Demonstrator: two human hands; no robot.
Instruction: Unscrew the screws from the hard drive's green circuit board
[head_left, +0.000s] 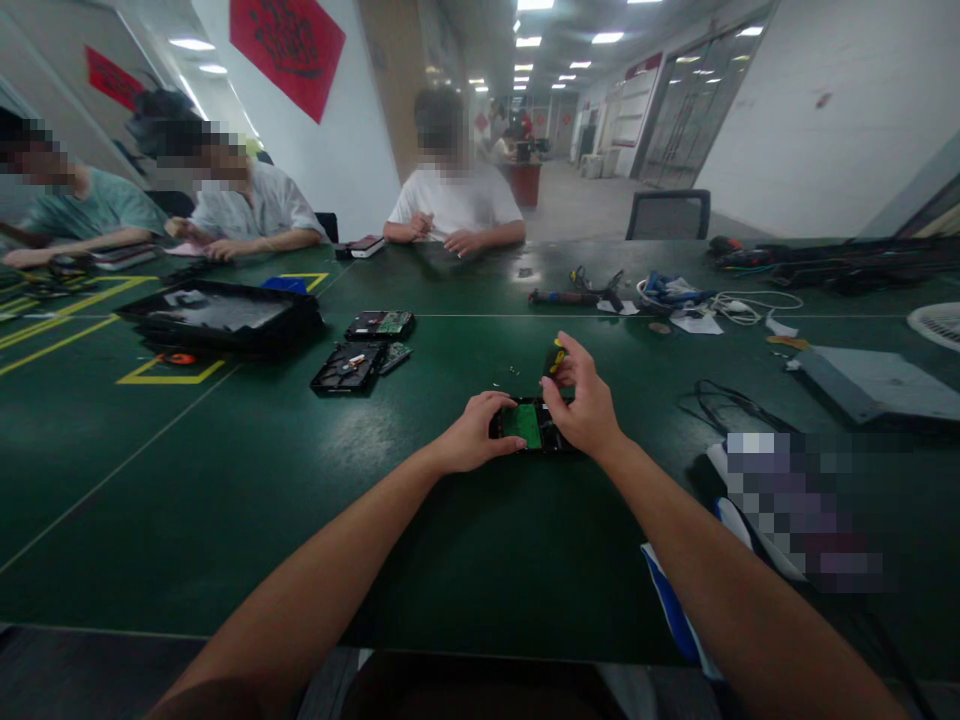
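A black hard drive (529,425) with a green circuit board on top lies on the green table in front of me. My left hand (476,432) is closed on its left edge and holds it down. My right hand (581,395) grips a screwdriver with a black and yellow handle (553,358), held upright over the drive's right side. A few tiny screws (504,377) lie just behind the drive.
More opened drives (360,360) and a black tray (225,315) lie at the left. Tools and cables (660,295) sit at the back right, a grey panel (877,385) at the right. Three people sit across the table (450,560).
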